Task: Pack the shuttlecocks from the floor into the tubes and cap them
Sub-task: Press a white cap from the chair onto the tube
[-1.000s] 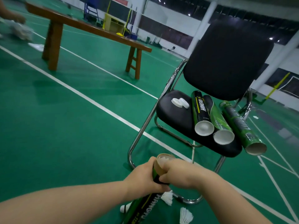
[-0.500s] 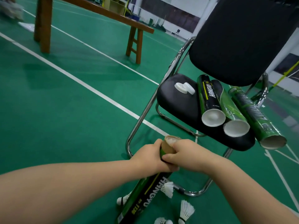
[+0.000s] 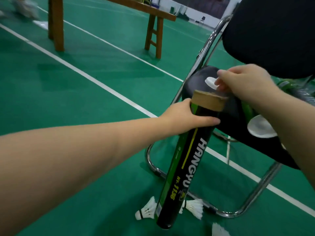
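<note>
My left hand (image 3: 185, 116) grips a black and green shuttlecock tube (image 3: 185, 160) near its uncapped cardboard top. The tube stands tilted, its base near the green floor. My right hand (image 3: 245, 82) reaches over the black chair seat (image 3: 194, 86) and pinches a white cap (image 3: 210, 82) lying there. White shuttlecocks lie on the floor by the tube's base: one on the left (image 3: 146, 210), one on the right (image 3: 194, 207), a third (image 3: 219, 229) at the bottom edge. Other tubes (image 3: 260, 128) lie on the seat, partly hidden by my right arm.
The chair's chrome frame (image 3: 221, 213) curves along the floor behind the tube. A wooden bench (image 3: 153, 29) stands farther back on the court. White court lines (image 3: 95, 80) cross the green floor. Something white and blurred (image 3: 27, 9) is at the top left.
My right hand has left the tube's top and moved up to the white cap on the seat. The tube's open end is now uncovered. The view has moved closer to the chair.
</note>
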Tool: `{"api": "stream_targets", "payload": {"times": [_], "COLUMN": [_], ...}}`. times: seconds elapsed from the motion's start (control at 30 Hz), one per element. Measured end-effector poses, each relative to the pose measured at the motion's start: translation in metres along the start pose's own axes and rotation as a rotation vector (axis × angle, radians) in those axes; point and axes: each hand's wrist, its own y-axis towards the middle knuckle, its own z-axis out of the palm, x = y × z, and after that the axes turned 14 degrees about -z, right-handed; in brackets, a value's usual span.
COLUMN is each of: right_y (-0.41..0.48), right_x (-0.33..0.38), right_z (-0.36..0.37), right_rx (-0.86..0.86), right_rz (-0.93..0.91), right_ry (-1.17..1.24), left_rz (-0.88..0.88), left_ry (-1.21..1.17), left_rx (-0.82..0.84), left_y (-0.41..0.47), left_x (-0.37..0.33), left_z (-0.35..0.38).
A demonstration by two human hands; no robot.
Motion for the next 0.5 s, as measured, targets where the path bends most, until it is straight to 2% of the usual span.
{"api": "stream_targets", "payload": {"times": [0.1,0.27,0.5], "right_y": [0.035,0.053,0.055], "right_x": [-0.024,-0.068,-0.073], "right_z": [0.019,0.056,0.064], "right_rx": [-0.036,0.137,0.183], "right_rz": [0.035,0.263,0.245], "right_ry": [-0.209,-0.32,-0.368], "left_rz": [-0.012,-0.032,-0.024], "left_ry": [-0.07,0.023,0.078], "left_rx": [-0.067,-0.083,-0.069], "left_y": [0.017,0.032,0.039], "left_x": [0.0,0.004,0.002], "left_z": [-0.008,-0.005,0.001]}}
